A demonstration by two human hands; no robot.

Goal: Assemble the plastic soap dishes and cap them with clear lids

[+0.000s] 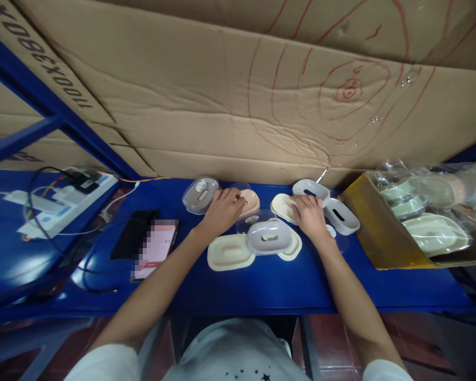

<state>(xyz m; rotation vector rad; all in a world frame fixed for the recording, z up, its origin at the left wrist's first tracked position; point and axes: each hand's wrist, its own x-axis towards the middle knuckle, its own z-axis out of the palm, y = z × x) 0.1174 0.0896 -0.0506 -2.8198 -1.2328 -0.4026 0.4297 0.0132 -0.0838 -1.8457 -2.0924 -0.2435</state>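
Observation:
My left hand [223,209] reaches over a peach-coloured oval piece [251,203], its fingers closed at the near-left edge; the fingertips are too small to tell the exact hold. On the right, my right hand [308,212] has its fingers bent at the edge of a cream oval piece [282,207]. Between my forearms lie a cream tray-like piece [230,252] and a grey oval ring with a slot [267,238], which overlaps another cream piece [293,246]. A grey piece under a clear cover [200,196] sits left of my left hand. Two slotted grey pieces [343,216] are by my right hand.
A cardboard box [371,227] at the right holds bagged pieces [436,233]. To the left are a phone [157,248], a dark flat object [131,235], and a power strip [71,203] with cables. A cardboard wall [182,95] stands behind the blue table [257,288].

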